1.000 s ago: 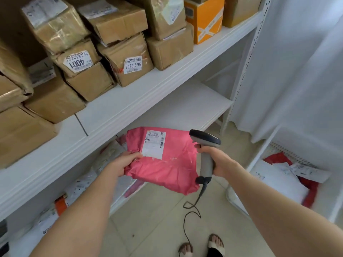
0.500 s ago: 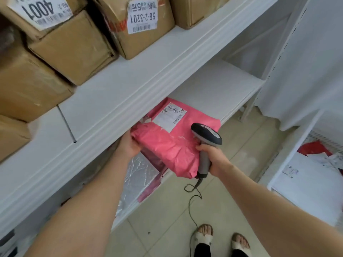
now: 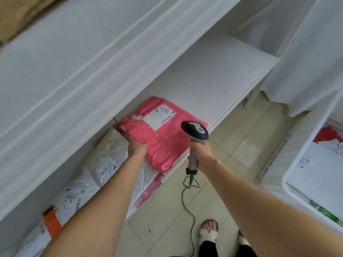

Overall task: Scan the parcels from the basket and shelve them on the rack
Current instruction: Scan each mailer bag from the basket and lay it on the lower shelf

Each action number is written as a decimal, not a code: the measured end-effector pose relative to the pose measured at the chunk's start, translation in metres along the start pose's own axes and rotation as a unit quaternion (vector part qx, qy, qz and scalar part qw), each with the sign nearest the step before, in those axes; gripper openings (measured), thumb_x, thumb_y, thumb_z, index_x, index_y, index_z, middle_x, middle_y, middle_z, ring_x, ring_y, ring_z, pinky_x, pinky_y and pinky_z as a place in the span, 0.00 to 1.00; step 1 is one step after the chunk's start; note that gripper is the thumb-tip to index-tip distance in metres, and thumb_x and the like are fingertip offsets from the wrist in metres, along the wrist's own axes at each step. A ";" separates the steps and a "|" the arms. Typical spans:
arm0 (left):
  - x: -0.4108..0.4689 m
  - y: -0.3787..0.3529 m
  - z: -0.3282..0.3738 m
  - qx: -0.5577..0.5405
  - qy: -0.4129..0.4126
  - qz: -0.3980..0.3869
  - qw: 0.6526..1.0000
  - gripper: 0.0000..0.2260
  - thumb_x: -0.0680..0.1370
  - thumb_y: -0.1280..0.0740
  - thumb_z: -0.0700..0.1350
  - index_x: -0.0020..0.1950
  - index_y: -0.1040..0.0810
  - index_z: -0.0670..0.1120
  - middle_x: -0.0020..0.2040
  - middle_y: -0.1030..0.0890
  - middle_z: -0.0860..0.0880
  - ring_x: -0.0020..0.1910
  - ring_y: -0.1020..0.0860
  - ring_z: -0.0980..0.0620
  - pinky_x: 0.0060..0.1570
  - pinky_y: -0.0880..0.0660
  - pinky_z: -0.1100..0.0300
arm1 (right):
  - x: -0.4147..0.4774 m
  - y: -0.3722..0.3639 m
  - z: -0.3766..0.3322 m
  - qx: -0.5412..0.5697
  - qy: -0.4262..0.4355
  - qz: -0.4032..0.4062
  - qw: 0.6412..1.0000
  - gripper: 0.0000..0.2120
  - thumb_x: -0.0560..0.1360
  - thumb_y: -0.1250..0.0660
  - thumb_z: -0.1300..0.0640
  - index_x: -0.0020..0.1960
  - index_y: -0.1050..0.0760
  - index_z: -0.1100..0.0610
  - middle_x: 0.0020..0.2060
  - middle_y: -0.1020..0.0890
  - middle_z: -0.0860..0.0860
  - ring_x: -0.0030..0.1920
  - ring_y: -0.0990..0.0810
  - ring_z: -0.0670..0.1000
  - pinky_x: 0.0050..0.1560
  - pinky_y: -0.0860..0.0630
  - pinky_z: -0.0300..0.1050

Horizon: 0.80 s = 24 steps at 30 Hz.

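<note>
A pink plastic parcel (image 3: 161, 138) with a white shipping label lies on the lower shelf (image 3: 213, 80) of the white rack, its near edge overhanging the shelf front. My left hand (image 3: 138, 148) grips its left near edge. My right hand (image 3: 201, 152) holds a grey corded barcode scanner (image 3: 194, 132) upright, just right of the parcel and over the floor. The basket (image 3: 289, 179) stands at the right edge with white and red parcels in it.
Several soft parcels (image 3: 104, 164) in white, silver and orange lie on the same shelf left of the pink one. An upper shelf (image 3: 74, 52) juts out above. The scanner cord (image 3: 187, 206) hangs to the tiled floor by my sandalled feet (image 3: 208, 232).
My left hand has carried the pink parcel from mid-air in under the upper shelf and down onto the lower shelf. My view has dropped lower; the scanner stayed in my right hand.
</note>
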<state>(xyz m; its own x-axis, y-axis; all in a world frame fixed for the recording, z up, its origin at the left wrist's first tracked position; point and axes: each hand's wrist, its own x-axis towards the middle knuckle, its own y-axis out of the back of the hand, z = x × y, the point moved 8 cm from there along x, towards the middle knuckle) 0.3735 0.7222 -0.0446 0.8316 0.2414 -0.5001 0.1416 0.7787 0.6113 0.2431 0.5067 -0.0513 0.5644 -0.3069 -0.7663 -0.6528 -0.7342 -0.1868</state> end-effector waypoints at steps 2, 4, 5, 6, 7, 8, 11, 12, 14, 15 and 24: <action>-0.005 0.001 0.000 0.065 0.006 0.031 0.997 0.39 0.73 0.28 0.40 0.78 0.48 0.43 0.67 0.29 0.35 0.64 0.27 0.36 0.62 0.28 0.50 | 0.002 0.001 0.005 -0.002 -0.004 -0.002 1.000 0.09 0.73 0.30 0.67 0.40 0.26 0.55 0.36 0.26 0.51 0.37 0.27 0.49 0.42 0.27 0.45; -0.010 0.001 0.003 0.095 0.023 0.047 0.994 0.41 0.73 0.27 0.40 0.78 0.50 0.44 0.69 0.35 0.33 0.63 0.28 0.34 0.59 0.28 0.47 | 0.003 0.000 0.005 -0.015 -0.004 -0.007 1.000 0.08 0.73 0.30 0.66 0.40 0.26 0.55 0.36 0.26 0.51 0.37 0.27 0.49 0.39 0.28 0.44; -0.011 0.000 0.005 0.106 0.023 0.049 0.993 0.42 0.73 0.27 0.39 0.78 0.50 0.45 0.70 0.38 0.33 0.63 0.28 0.33 0.58 0.27 0.46 | 0.003 -0.002 0.005 -0.020 -0.002 -0.009 1.000 0.08 0.73 0.30 0.66 0.40 0.26 0.55 0.36 0.25 0.51 0.37 0.27 0.49 0.39 0.28 0.43; -0.013 0.000 0.008 0.121 0.017 0.051 0.991 0.42 0.73 0.28 0.38 0.78 0.51 0.46 0.70 0.40 0.34 0.63 0.28 0.33 0.58 0.27 0.46 | 0.003 -0.003 0.003 -0.023 -0.001 -0.009 1.000 0.08 0.73 0.30 0.66 0.40 0.26 0.55 0.36 0.25 0.51 0.37 0.27 0.48 0.40 0.27 0.43; -0.015 0.000 0.010 0.139 0.009 0.052 0.989 0.42 0.73 0.29 0.37 0.78 0.52 0.46 0.71 0.42 0.34 0.64 0.30 0.34 0.57 0.27 0.46 | 0.004 -0.002 0.003 -0.024 -0.001 -0.006 1.000 0.09 0.73 0.30 0.66 0.40 0.26 0.55 0.36 0.26 0.51 0.37 0.27 0.48 0.40 0.27 0.44; -0.017 0.000 0.013 0.157 0.003 0.053 0.986 0.41 0.73 0.29 0.37 0.78 0.52 0.46 0.71 0.43 0.35 0.65 0.32 0.35 0.57 0.27 0.46 | 0.004 -0.001 0.002 -0.025 -0.004 0.000 1.000 0.09 0.72 0.30 0.66 0.40 0.26 0.55 0.36 0.26 0.51 0.37 0.28 0.48 0.41 0.28 0.44; -0.023 0.000 0.024 0.198 -0.012 0.064 0.978 0.38 0.73 0.29 0.41 0.77 0.48 0.45 0.73 0.44 0.36 0.69 0.38 0.36 0.60 0.29 0.45 | 0.000 0.007 -0.001 -0.024 -0.011 0.010 1.000 0.08 0.72 0.30 0.66 0.40 0.27 0.56 0.36 0.27 0.52 0.36 0.29 0.50 0.38 0.28 0.44; -0.026 -0.001 0.030 0.211 -0.024 0.065 0.975 0.37 0.74 0.29 0.42 0.77 0.46 0.45 0.74 0.45 0.36 0.70 0.39 0.36 0.62 0.31 0.45 | -0.003 0.010 -0.002 -0.021 -0.013 0.012 1.000 0.08 0.72 0.30 0.66 0.40 0.27 0.56 0.36 0.27 0.52 0.36 0.29 0.50 0.38 0.29 0.45; -0.033 -0.009 0.047 0.238 -0.064 0.052 0.968 0.31 0.75 0.31 0.44 0.75 0.40 0.44 0.74 0.42 0.36 0.71 0.40 0.36 0.65 0.33 0.45 | -0.009 0.019 -0.007 -0.006 -0.015 0.013 1.000 0.08 0.72 0.30 0.66 0.40 0.27 0.56 0.37 0.27 0.52 0.37 0.28 0.50 0.37 0.28 0.45; -0.036 -0.016 0.056 0.248 -0.086 0.039 0.964 0.28 0.76 0.31 0.44 0.73 0.37 0.44 0.72 0.40 0.37 0.70 0.37 0.37 0.63 0.32 0.46 | -0.012 0.023 -0.009 0.005 -0.014 0.009 1.000 0.08 0.72 0.30 0.66 0.41 0.26 0.56 0.38 0.25 0.52 0.38 0.27 0.50 0.38 0.28 0.44; -0.102 -0.100 0.127 0.260 -0.170 -0.059 0.949 0.20 0.76 0.34 0.42 0.68 0.29 0.45 0.68 0.35 0.41 0.61 0.26 0.42 0.59 0.28 0.55 | -0.051 0.100 -0.043 0.093 0.002 0.047 0.995 0.06 0.72 0.31 0.66 0.43 0.24 0.57 0.36 0.20 0.52 0.34 0.22 0.49 0.37 0.26 0.42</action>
<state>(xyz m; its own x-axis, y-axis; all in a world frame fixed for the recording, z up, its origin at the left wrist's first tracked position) 0.3426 0.5466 0.0233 0.9062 -0.0998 -0.4109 0.4166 0.3766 0.8274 0.1704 0.4227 -0.0040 0.4986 -0.3711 -0.7834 -0.7845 -0.5776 -0.2257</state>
